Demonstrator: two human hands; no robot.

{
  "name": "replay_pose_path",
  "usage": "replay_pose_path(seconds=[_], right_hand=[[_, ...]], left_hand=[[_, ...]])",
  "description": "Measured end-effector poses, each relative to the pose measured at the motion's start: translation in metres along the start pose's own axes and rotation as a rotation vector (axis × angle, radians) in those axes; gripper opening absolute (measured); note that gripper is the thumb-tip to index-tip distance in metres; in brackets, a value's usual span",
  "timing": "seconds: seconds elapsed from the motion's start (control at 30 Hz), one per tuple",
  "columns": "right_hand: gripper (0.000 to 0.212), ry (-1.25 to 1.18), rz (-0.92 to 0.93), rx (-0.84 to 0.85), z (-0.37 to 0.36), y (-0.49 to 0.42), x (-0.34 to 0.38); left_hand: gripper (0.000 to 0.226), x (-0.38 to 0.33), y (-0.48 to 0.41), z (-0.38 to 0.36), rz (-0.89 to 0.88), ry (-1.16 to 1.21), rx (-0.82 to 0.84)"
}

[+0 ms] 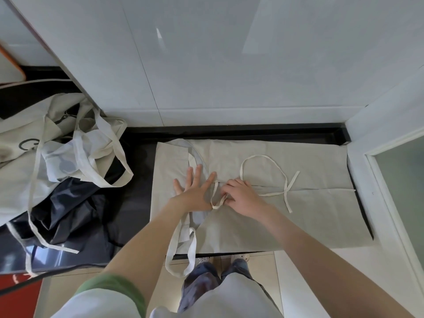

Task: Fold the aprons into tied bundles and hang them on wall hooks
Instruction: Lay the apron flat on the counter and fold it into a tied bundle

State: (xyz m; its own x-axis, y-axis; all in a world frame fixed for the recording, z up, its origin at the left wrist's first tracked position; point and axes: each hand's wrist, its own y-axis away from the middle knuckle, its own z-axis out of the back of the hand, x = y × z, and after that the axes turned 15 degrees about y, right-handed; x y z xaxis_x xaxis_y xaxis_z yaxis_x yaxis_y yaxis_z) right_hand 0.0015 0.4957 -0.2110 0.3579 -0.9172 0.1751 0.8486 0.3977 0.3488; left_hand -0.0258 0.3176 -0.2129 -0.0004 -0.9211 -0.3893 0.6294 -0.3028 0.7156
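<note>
Dark counter [137, 203] below white wall [206, 65]: apron [298, 214] lies flat, centre-right of frame. Your left hand [195, 189] presses it, fingers spread; your right hand [243, 196] pinches strap [216, 204]. Cloth looks light, limp, likely to slide; grip along fold, keep strap taut.

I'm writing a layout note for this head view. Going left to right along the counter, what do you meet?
Heap of unfolded aprons → left hand, flat on the spread apron → small tie loop → right hand pinching it → crossed tie ends → greenish frosted panel.
</note>
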Motion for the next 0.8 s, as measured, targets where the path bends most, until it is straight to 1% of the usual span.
replay_pose_path(seconds=[0.07,0.17,0.27,0.33,0.4,0.47,0.57,0.63,0.67,0.73,0.8], right_hand=[[0.017,-0.149,-0.033,0.000,0.003,0.002,-0.005],[0.010,-0.362,-0.105,0.026,0.012,0.005,-0.009],[0.008,-0.445,-0.160,0.081,0.017,0.003,-0.005],[0.010,-0.416,-0.170,0.074,0.017,-0.001,-0.002],[0.015,-0.340,-0.176,0.080,0.016,-0.005,0.002],[0.014,-0.270,-0.204,0.124,0.017,-0.008,0.005],[0.011,-0.162,-0.288,0.194,0.020,-0.012,0.009],[0.017,-0.169,-0.293,0.243,0.021,-0.016,0.008],[0.015,-0.232,-0.272,0.263,0.019,-0.018,0.007],[0.009,-0.434,-0.228,0.266,0.016,-0.018,0.005],[0.014,-0.629,-0.220,0.251,0.017,-0.018,0.004]], left_hand=[[0.094,-0.002,-0.002,-0.001,0.012,0.013,-0.011],[0.083,-0.001,-0.003,0.005,0.003,0.159,0.014],[0.086,0.005,0.000,0.010,-0.046,0.250,0.039],[0.091,0.008,0.000,0.010,-0.063,0.230,0.046],[0.095,0.008,0.000,0.008,-0.060,0.155,0.041],[0.101,0.006,0.001,0.006,-0.052,0.102,0.033],[0.108,0.004,0.001,0.006,-0.049,0.105,0.054],[0.110,0.004,0.002,0.007,-0.048,0.102,0.065],[0.110,0.004,0.003,0.008,-0.047,0.101,0.068],[0.109,0.003,0.003,0.008,-0.038,0.098,0.068],[0.107,0.002,0.001,0.006,-0.020,0.086,0.057]])
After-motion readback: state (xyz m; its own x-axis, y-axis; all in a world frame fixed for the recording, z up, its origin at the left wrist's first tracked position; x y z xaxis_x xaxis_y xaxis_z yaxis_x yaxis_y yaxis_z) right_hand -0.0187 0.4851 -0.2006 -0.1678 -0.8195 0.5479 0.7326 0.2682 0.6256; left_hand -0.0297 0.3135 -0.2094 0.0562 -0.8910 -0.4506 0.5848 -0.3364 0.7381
